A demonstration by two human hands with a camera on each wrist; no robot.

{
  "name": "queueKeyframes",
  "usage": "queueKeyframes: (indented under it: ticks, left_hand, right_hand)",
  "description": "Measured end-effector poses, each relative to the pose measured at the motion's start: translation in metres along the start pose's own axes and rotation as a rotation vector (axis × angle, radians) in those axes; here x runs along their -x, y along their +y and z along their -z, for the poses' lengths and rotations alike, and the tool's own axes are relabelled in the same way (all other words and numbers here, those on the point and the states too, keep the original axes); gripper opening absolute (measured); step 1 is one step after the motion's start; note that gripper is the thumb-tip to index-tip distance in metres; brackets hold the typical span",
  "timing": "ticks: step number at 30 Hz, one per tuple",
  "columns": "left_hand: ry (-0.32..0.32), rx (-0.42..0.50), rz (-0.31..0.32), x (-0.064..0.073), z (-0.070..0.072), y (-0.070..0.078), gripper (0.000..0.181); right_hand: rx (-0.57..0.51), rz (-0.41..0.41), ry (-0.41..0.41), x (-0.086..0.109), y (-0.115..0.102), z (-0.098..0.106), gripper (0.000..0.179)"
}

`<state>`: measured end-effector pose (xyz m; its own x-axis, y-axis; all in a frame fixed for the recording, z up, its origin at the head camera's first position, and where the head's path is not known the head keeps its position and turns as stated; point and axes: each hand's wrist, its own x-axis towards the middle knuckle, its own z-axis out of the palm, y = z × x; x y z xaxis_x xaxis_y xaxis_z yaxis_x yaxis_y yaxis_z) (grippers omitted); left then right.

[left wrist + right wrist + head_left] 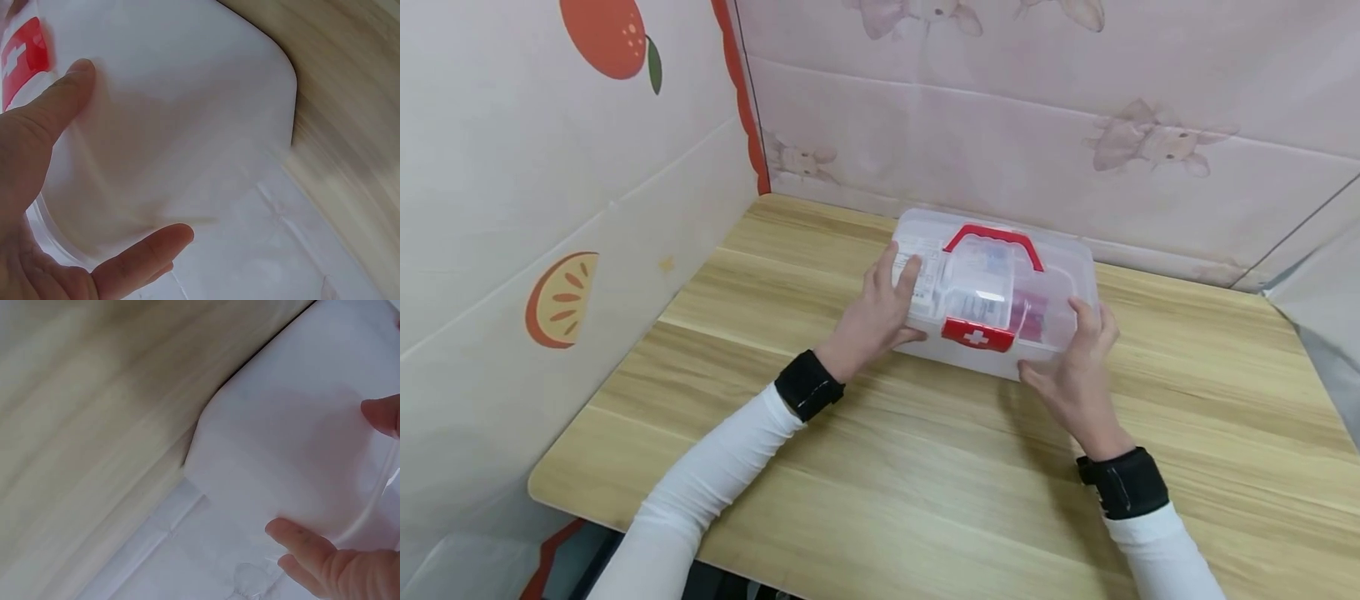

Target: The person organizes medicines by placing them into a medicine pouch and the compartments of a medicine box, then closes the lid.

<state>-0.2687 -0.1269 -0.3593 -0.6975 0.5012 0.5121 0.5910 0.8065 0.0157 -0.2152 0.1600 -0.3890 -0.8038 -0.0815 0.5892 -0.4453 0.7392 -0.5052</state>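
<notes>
A clear-lidded white first-aid box [985, 287] sits on the wooden table, close to the back wall. Its lid carries a red handle [996, 233], folded down, and a red latch [977, 335] with a white cross on the front. My left hand [874, 310] grips the box's left end, thumb on the front face and fingers round the side. On the right end, my right hand [1075, 387] holds it the same way. In both wrist views the thumb and fingers lie against the smooth white wall of the box [169, 137] [275, 437]. Packets and something pink show through the lid.
The wood-grain table [850, 492] stands in a corner. A pink rabbit-print sheet [1000, 125] hangs along the back, and a white sheet [490, 208] with printed fruit covers the left side. Both forearms reach across the table's front edge.
</notes>
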Motion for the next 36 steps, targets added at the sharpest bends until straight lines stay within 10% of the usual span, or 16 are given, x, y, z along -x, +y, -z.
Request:
queueKeyframes:
  ticks: [36]
  left_hand:
    - [-0.071,0.074,0.181,-0.045,-0.013,-0.071,0.101]
  right_hand:
    - [0.089,-0.154,-0.153,-0.095,0.008,-0.051,0.101]
